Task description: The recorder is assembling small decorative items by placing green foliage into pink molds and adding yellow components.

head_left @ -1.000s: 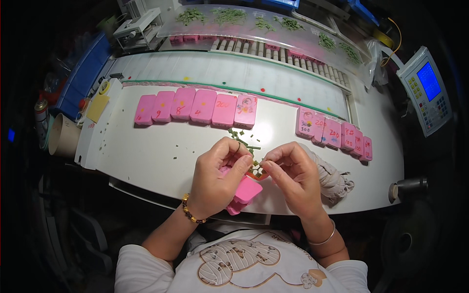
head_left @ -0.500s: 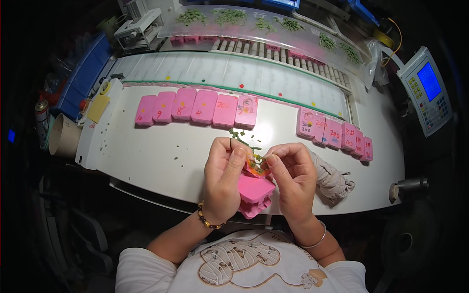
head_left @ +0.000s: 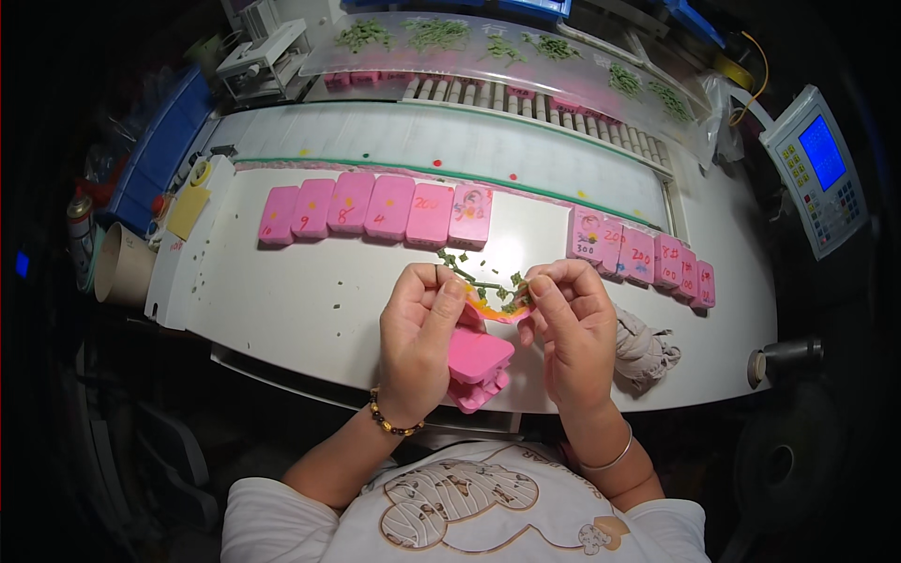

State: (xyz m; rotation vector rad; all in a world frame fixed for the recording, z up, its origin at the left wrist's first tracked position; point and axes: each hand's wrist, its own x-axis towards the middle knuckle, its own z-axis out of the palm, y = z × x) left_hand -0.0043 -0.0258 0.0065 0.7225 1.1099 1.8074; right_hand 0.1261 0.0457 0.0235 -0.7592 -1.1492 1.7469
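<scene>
Between my two hands a thin pink and orange rubber mould flap is bent into a curve. My left hand is closed on its left end, thumb on top, and my right hand pinches its right end. Small green wax pieces lie in and along the flap, and a thin green stem stretches toward my left fingers. Just beneath, a pink rubber mould block with a notched lower edge sits against my left hand, apart from my right. Loose green bits lie on the table beyond.
Numbered pink mould blocks stand in a left row and a right row. Behind runs a white conveyor belt with coloured dots. A clear shelf holds green clusters. A grey cloth lies right, below a control panel.
My hands have moved apart, stretching the flap wider and showing more green pieces. The pink block has shifted slightly left. The belt's coloured dots have slid left.
</scene>
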